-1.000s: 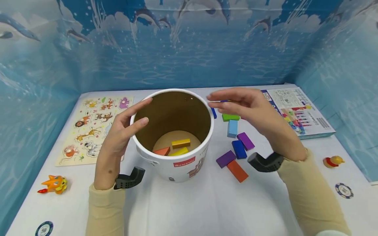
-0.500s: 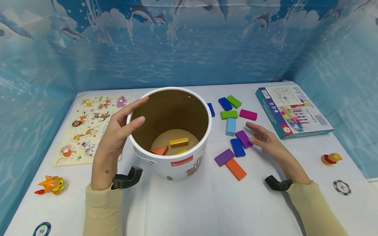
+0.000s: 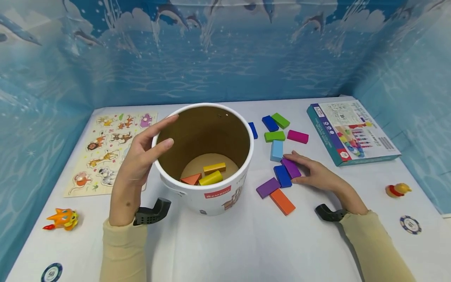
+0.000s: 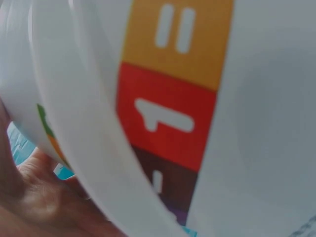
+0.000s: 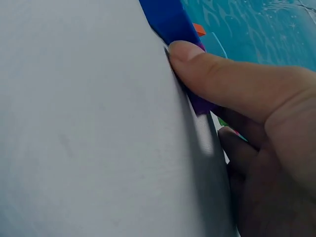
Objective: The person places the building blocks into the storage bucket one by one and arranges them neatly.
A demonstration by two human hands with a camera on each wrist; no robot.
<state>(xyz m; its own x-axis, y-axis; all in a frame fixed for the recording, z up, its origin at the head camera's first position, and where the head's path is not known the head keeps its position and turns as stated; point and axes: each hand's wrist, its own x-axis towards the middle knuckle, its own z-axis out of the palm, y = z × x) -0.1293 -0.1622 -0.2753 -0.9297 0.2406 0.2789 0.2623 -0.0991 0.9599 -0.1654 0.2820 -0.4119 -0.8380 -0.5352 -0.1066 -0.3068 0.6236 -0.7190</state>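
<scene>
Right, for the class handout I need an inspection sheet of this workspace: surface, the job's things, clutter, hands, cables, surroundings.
Surface: white tablecloth, lightly creased.
Job's things: upright white bucket holding an orange triangular block and two yellow blocks; ten loose coloured blocks visible to its right.
Clutter: animal picture board, flat box, orange toy figure, red-and-yellow toy, two round chips.
Left hand: at the bucket's rim, thumb reaching over the opening.
Right hand: thumb and fingers around a purple block.
Cables: nothing seen in the head view.
Surroundings: blue dolphin-print sheeting behind and at both sides.
</scene>
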